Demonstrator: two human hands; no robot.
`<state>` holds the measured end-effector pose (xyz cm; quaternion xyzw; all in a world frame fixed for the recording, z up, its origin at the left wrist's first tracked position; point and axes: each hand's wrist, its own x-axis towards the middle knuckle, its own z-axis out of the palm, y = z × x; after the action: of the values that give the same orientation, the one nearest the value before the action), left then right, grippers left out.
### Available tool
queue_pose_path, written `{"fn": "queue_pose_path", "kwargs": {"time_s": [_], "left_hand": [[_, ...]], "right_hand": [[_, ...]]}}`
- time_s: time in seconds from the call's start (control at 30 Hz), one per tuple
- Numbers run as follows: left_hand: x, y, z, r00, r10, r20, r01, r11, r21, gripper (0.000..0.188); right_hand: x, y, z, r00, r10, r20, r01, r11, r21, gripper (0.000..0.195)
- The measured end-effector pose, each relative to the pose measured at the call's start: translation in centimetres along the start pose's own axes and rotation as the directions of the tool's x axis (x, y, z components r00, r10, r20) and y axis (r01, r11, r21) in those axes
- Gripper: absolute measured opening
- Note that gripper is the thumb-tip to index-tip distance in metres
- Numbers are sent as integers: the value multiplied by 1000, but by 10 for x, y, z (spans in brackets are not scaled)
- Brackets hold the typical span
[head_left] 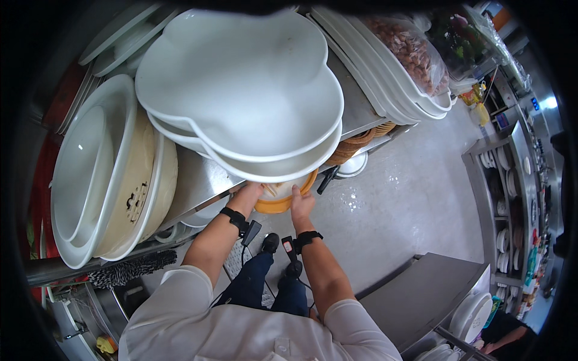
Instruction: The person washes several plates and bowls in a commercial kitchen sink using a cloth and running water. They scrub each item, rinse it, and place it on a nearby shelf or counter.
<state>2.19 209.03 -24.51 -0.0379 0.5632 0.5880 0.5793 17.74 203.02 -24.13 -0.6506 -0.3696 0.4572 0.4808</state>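
An orange bowl [273, 207] with a pale inside sits between my hands, just below the shelf's front edge. My right hand [303, 204] grips its right side, thumb over the rim. At the left side is my left hand [249, 197], closed on the bowl with its fingertips partly hidden. Thin light-brown pieces [270, 188] show inside the bowl; I cannot tell what they are. A stack of large white scalloped bowls [244, 85] overhangs from above and hides the bowl's far part.
Cream and white basins [149, 180] stand on edge on the steel shelf [205, 171] at left. Long white dishes [361, 67] bear a bag of reddish-brown pieces [406, 54]. Brown round dishes [347, 149] and a black handle [327, 180] are right of my hands. A steel cabinet [420, 289] stands behind right; another person's arm [508, 339] shows.
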Motion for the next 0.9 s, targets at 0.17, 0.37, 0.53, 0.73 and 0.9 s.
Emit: {"fn": "queue_pose_path", "kwargs": {"time_s": [0.17,0.37,0.53,0.73,0.9], "left_hand": [[6,7,-8,1000,4,-5,-4,1000,-30,9],[-5,11,-37,1000,-22,-7,21,998,-64,9],[-7,5,-40,999,-33,-7,32,995,-97,9],[3,-4,-29,1000,-18,-13,15,987,-157,9],[5,-5,-47,1000,-26,2,26,998,49,12]], "right_hand": [[-1,-21,-2,999,-34,30,37,993,-112,30],[16,-13,14,979,-197,-57,191,977,-99,38],[24,-1,18,986,-73,-148,53,989,-139,49],[22,-10,-1,995,-90,47,101,794,-600,58],[15,26,-28,969,-26,246,144,869,-474,56]]}}
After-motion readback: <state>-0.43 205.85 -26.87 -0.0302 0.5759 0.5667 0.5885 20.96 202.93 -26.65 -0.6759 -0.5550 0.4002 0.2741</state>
